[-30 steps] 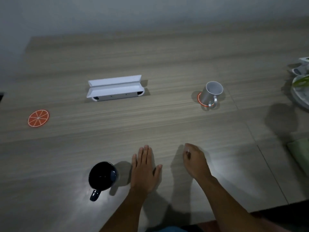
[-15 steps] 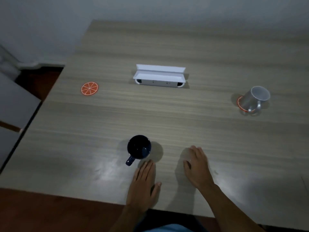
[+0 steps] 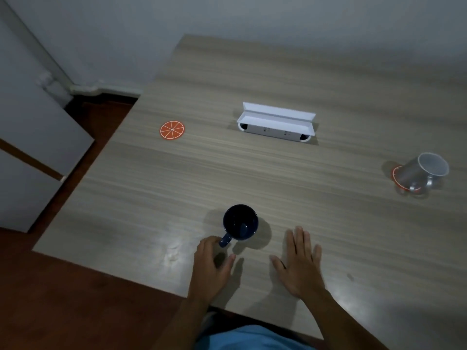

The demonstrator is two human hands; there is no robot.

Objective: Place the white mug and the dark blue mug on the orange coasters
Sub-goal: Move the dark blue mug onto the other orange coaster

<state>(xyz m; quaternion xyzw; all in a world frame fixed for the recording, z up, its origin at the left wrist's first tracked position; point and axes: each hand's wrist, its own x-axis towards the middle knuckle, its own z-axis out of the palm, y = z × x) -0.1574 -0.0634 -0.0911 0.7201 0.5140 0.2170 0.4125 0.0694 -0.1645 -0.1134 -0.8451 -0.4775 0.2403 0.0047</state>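
White box point(image 3: 276, 125) mid-table point(image 3: 328, 223) — between orange coasters point(image 3: 172, 130), well apart

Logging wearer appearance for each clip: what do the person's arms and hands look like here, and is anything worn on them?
Both forearms are bare up to the frame edge: no sleeves, gloves, watch or bands show. The left hand and right hand carry no visible rings, though the light is dim. A strip of light blue clothing shows at the bottom edge, between the arms.

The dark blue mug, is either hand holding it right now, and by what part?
Not clearly held: the left hand curls at the handle of the dark blue ceramic mug; a closed grip can't be told. Right hand lies flat, empty.
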